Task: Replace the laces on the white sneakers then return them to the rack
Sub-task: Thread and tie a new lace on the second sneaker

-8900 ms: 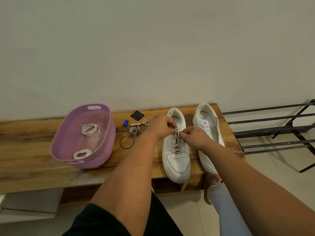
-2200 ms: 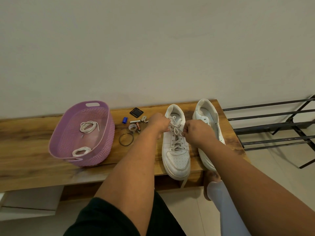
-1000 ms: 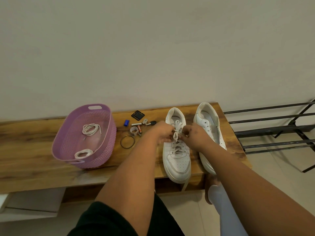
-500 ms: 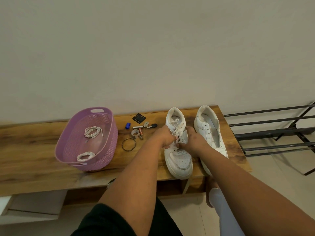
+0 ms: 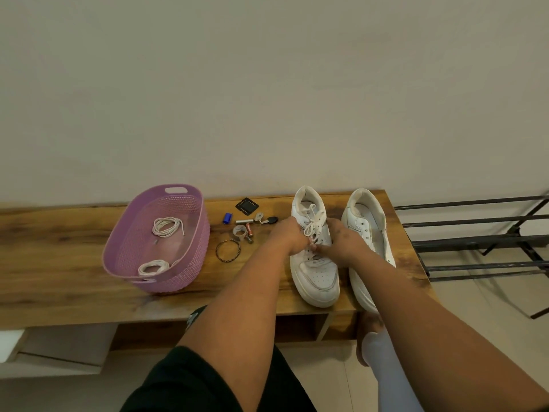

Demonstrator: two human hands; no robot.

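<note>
White sneaker lace, L hand & R hand pinching mid-tongue.

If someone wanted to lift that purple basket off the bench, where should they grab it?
Probably by the handle slot cut into the far rim of the purple basket, with a second hand on the near rim, coming from above. The walls flare outward and look smooth to grip, while the slot gives fingers a hold. Two lace bundles lie loose inside, so keep it level.
</note>
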